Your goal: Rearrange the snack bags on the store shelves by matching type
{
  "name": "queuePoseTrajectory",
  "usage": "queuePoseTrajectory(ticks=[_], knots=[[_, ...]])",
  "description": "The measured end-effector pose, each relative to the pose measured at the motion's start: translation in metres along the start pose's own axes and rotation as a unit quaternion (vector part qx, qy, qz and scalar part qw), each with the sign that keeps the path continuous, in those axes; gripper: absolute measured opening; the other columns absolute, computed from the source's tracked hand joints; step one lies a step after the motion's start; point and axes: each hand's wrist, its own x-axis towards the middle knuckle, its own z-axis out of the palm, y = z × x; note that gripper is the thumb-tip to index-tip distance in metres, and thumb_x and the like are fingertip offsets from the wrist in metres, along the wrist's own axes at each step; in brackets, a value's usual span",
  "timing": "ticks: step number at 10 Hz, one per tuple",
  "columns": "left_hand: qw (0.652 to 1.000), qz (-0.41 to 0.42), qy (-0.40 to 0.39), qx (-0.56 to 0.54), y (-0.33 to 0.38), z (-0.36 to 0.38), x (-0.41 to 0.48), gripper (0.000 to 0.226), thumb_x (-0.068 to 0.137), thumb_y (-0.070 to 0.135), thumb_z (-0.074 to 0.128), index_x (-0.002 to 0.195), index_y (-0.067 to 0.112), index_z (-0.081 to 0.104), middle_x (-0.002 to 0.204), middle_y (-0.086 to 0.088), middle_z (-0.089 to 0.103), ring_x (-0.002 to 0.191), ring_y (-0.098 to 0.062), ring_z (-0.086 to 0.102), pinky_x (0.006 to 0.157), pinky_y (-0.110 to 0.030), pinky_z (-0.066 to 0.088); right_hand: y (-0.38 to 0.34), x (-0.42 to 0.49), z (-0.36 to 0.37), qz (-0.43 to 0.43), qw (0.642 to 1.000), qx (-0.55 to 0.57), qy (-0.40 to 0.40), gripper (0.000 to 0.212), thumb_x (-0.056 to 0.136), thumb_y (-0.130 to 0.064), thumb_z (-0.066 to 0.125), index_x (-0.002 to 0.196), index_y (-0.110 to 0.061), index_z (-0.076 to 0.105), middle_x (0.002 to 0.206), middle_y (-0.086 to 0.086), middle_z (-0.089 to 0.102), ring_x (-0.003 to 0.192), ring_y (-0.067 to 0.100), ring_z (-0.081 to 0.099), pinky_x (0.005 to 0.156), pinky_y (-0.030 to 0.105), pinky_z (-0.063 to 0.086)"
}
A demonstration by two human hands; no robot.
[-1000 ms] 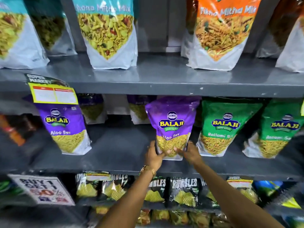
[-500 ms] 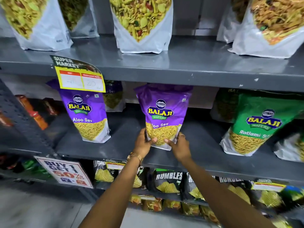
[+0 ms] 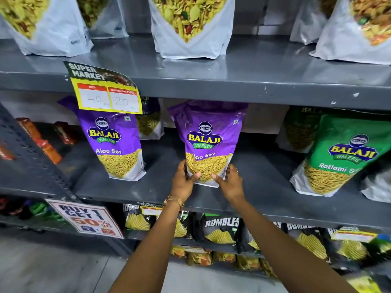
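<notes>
A purple Aloo Sev bag (image 3: 208, 136) stands upright on the middle grey shelf (image 3: 260, 193). My left hand (image 3: 183, 180) grips its lower left corner and my right hand (image 3: 230, 181) grips its lower right corner, thumbs on the front. A second purple Aloo Sev bag (image 3: 115, 144) stands to the left, with a third (image 3: 150, 121) behind it. A green Ratlami Sev bag (image 3: 338, 157) stands to the right, another green bag (image 3: 298, 127) behind it.
White mix bags (image 3: 192, 26) line the top shelf. A yellow price tag (image 3: 105, 94) hangs from the top shelf's edge. Black Rumbles chip bags (image 3: 220, 227) fill the lower shelf. A "Buy 1 Get 1" sign (image 3: 84, 218) sits at the lower left.
The purple bag in both hands has shifted left along the middle shelf, away from the green bags and nearer the other purple bag. The camera has moved closer and down.
</notes>
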Motion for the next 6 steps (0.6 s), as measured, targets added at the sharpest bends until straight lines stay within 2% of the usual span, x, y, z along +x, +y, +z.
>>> queuePoseTrajectory(ticks=[2, 3, 4, 5, 6], knots=[[1.0, 0.01, 0.002, -0.01, 0.0, 0.001, 0.001, 0.084, 0.057, 0.045, 0.072, 0.128, 0.01, 0.046, 0.12, -0.01, 0.063, 0.111, -0.024, 0.061, 0.1, -0.048, 0.049, 0.003, -0.005, 0.005, 0.007, 0.999, 0.039, 0.01, 0.046, 0.076, -0.012, 0.074, 0.116, -0.003, 0.052, 0.12, 0.017, 0.066, 0.109, 0.03, 0.064, 0.094, 0.045, 0.052], [1.0, 0.004, 0.003, -0.018, 0.005, 0.001, -0.003, 0.088, 0.055, 0.044, 0.072, 0.13, 0.007, 0.044, 0.117, -0.009, 0.062, 0.11, -0.023, 0.06, 0.097, -0.041, 0.051, 0.0, -0.007, 0.005, 0.001, 0.999, 0.042, 0.003, 0.047, 0.078, -0.011, 0.072, 0.12, -0.003, 0.051, 0.122, 0.017, 0.064, 0.111, 0.029, 0.062, 0.096, 0.044, 0.051], [1.0, -0.004, 0.015, -0.016, 0.009, -0.001, -0.008, 0.088, 0.054, 0.04, 0.075, 0.129, 0.006, 0.044, 0.119, -0.012, 0.062, 0.111, -0.024, 0.059, 0.087, -0.025, 0.051, -0.001, -0.008, 0.006, -0.002, 0.999, 0.036, -0.017, 0.049, 0.079, -0.014, 0.071, 0.122, -0.004, 0.05, 0.122, 0.015, 0.064, 0.111, 0.028, 0.062, 0.094, 0.039, 0.05], [1.0, -0.026, 0.006, 0.013, 0.017, -0.006, -0.013, 0.084, 0.052, 0.04, 0.077, 0.124, 0.01, 0.046, 0.116, -0.012, 0.063, 0.116, -0.032, 0.06, 0.08, -0.019, 0.052, -0.003, -0.01, 0.0, -0.003, 0.999, 0.03, -0.043, 0.052, 0.077, -0.02, 0.074, 0.122, -0.008, 0.052, 0.121, 0.012, 0.066, 0.111, 0.028, 0.063, 0.096, 0.04, 0.051], [1.0, -0.002, 0.009, 0.027, 0.026, -0.007, -0.022, 0.096, 0.05, 0.04, 0.083, 0.131, 0.014, 0.038, 0.127, -0.007, 0.057, 0.128, -0.034, 0.052, 0.091, -0.023, 0.053, -0.01, -0.02, -0.006, -0.028, 0.997, 0.053, -0.046, 0.059, 0.075, -0.021, 0.076, 0.128, -0.013, 0.051, 0.12, 0.0, 0.066, 0.109, 0.015, 0.063, 0.091, 0.023, 0.051]])
